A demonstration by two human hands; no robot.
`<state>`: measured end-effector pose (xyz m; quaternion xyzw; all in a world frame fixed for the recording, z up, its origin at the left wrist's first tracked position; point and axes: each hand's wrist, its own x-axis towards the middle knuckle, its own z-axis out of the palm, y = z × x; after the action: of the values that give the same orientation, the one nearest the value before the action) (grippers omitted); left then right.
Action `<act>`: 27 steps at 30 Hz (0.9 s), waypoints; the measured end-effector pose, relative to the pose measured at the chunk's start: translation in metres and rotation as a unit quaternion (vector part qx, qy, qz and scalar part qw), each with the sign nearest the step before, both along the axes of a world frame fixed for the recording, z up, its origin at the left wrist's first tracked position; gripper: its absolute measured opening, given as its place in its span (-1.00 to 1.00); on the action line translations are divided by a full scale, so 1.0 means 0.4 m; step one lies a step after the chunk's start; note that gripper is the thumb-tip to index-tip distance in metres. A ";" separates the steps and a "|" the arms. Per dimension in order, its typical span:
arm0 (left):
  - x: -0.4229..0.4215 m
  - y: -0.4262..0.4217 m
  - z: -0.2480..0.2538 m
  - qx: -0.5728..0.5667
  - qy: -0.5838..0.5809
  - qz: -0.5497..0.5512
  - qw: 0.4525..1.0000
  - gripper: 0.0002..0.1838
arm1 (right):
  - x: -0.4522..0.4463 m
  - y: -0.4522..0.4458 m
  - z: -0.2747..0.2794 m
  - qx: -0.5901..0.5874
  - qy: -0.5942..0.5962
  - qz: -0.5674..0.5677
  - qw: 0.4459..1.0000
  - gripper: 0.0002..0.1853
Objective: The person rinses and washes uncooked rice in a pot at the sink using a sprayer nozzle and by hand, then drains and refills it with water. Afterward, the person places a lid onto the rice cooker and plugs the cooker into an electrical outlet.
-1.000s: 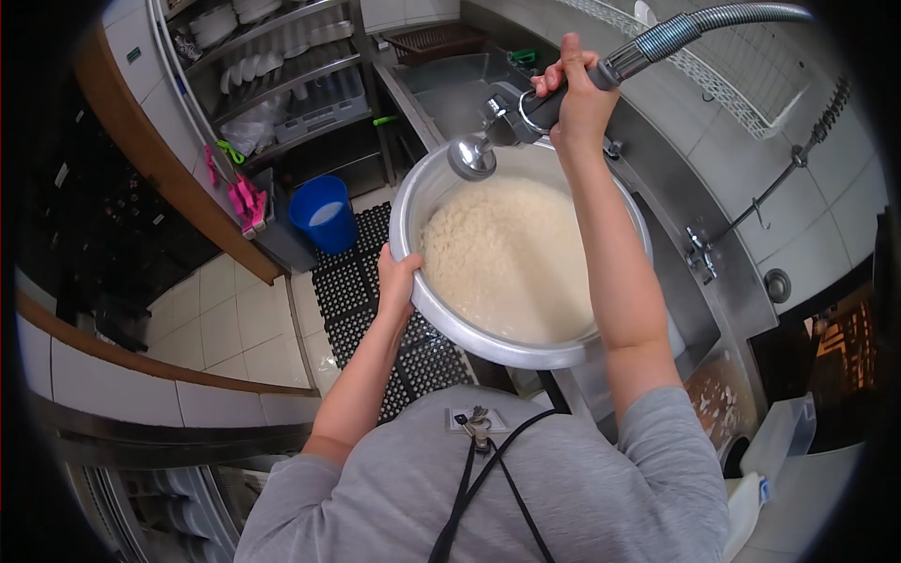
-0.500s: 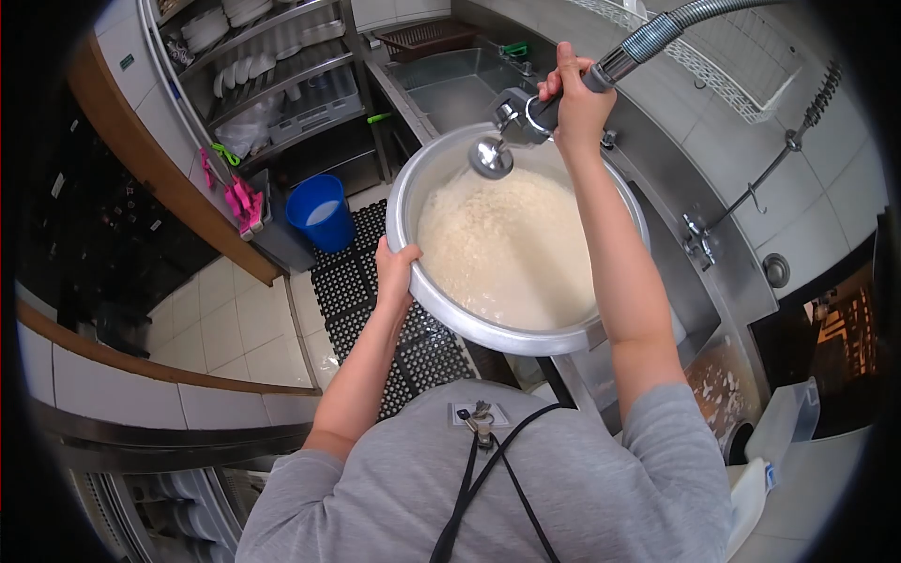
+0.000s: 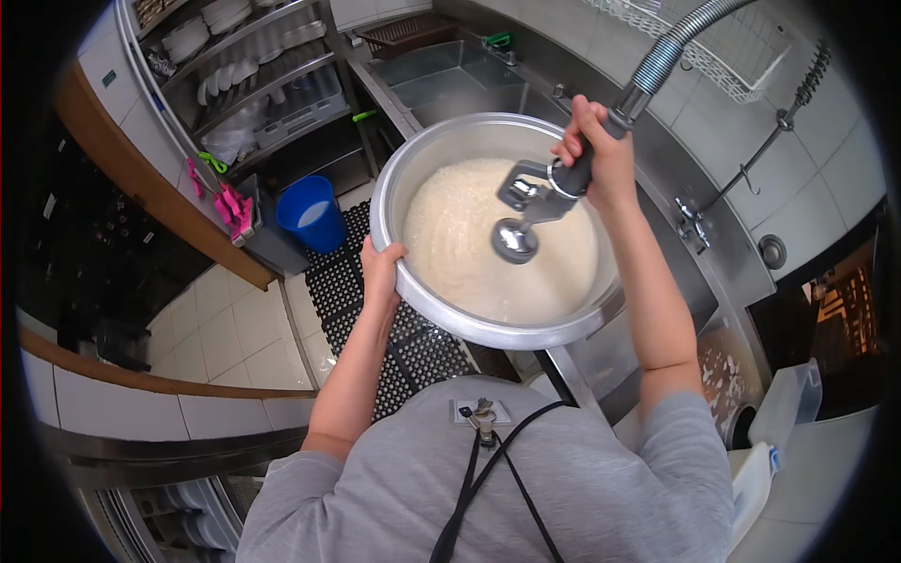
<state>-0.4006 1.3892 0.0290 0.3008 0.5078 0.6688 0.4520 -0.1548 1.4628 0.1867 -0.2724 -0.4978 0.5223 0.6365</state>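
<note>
A large round metal pot (image 3: 387,211) stands at the sink in front of me, with rice (image 3: 450,220) in cloudy whitish water inside. My left hand (image 3: 381,272) is closed on the pot's left rim, thumb over the edge. My right hand (image 3: 601,150) is wrapped round the dark handle of a pre-rinse spray nozzle (image 3: 516,241), whose round metal head is over the middle of the pot. A flexible metal hose (image 3: 671,56) runs from the handle to the upper right. Whether water is coming out, I cannot tell.
Behind the pot is a steel sink basin (image 3: 441,80). A blue bucket (image 3: 313,216) stands on the floor to the left, beside a black perforated mat (image 3: 347,300). Steel shelves (image 3: 272,56) hold dishes. A wall tap (image 3: 693,225) is on the right.
My right hand has moved right and toward me, bringing the spray head from the pot's far side to above its middle. The pot has shifted slightly left; my left hand stays on its rim.
</note>
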 end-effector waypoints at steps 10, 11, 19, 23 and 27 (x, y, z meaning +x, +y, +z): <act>-0.001 0.000 -0.003 -0.006 0.005 -0.006 1.000 -0.53 | 0.121 0.249 -0.072 0.138 -0.079 -0.306 0.939 -0.71; -0.001 -0.001 -0.001 -0.003 0.006 -0.006 1.000 -0.53 | 0.114 0.277 -0.075 0.139 -0.077 -0.306 0.939 -0.71; 0.003 -0.001 0.000 0.007 -0.006 -0.009 1.000 -0.52 | -0.026 0.404 -0.032 0.144 0.014 -0.284 0.948 -0.68; 0.000 -0.003 -0.005 0.009 -0.002 -0.013 1.000 -0.52 | -0.114 0.407 -0.019 0.125 0.032 -0.217 0.967 -0.67; -0.001 0.000 -0.008 0.007 0.003 -0.012 1.000 -0.52 | -0.164 0.347 0.008 0.108 0.044 -0.134 0.984 -0.66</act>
<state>-0.4010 1.3891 0.0260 0.3118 0.5007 0.6659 0.4568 -0.2203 1.6016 0.1898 -0.2429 -0.4820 0.3871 0.7475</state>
